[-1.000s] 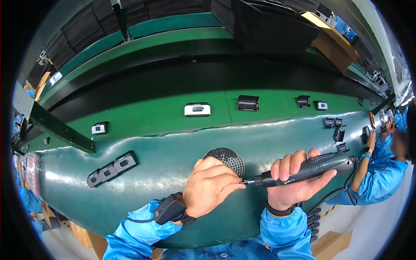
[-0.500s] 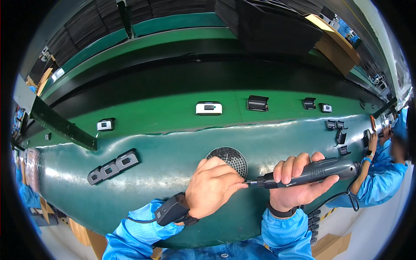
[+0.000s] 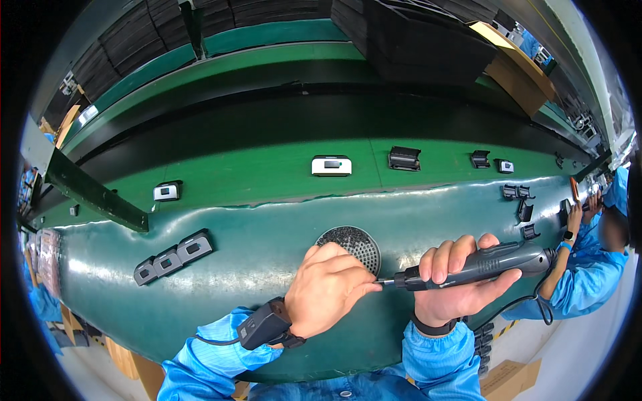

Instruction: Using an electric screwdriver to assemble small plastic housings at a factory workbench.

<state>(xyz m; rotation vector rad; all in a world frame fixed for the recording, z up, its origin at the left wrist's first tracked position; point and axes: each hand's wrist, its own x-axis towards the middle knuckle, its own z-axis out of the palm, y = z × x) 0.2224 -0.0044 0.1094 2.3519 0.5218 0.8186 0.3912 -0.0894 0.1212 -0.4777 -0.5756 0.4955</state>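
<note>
At the table's near edge, a grey electric screwdriver is being gripped fully closed by the right hand, lying level, its tip touching the pinched fingertips of the left hand. What that grip is holding cannot be told. Just beyond, a round mesh dish is lying; farther off, small devices are being carried on the green belt.
</note>
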